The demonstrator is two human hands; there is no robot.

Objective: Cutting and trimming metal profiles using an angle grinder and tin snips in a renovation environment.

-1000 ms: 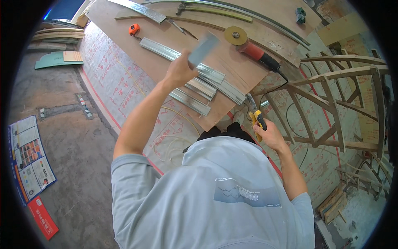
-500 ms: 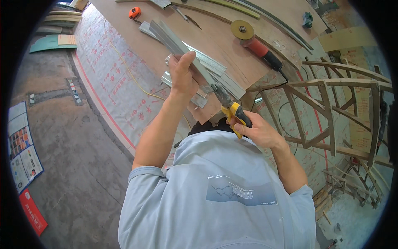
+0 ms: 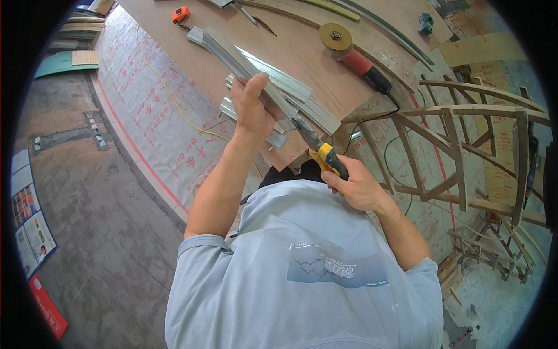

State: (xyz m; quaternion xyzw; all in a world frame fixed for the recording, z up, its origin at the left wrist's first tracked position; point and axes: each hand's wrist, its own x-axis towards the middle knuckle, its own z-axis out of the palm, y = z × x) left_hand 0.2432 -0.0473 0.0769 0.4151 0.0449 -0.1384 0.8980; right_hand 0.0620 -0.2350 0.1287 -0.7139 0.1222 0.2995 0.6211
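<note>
My left hand (image 3: 250,107) grips a long grey metal channel (image 3: 226,55) that angles up and left over the plywood board (image 3: 354,90). My right hand (image 3: 354,183) is closed round the yellow and black handles of metal snips (image 3: 325,154), whose jaws are at the channel's lower end. Shiny metal profiles (image 3: 311,110) lie on the board beneath the piece in my left hand.
An angle grinder (image 3: 357,64) with its cord, an orange tape measure (image 3: 180,15), curved strips (image 3: 395,41) and a small green object (image 3: 426,22) lie on the board. A curved timber frame (image 3: 453,163) stands at right; printed protective sheeting (image 3: 145,116) covers the floor at left.
My left hand has lowered, carrying the channel, which has swung into line with the snips. My right hand has moved up and left, bringing the jaws to the channel's end.
</note>
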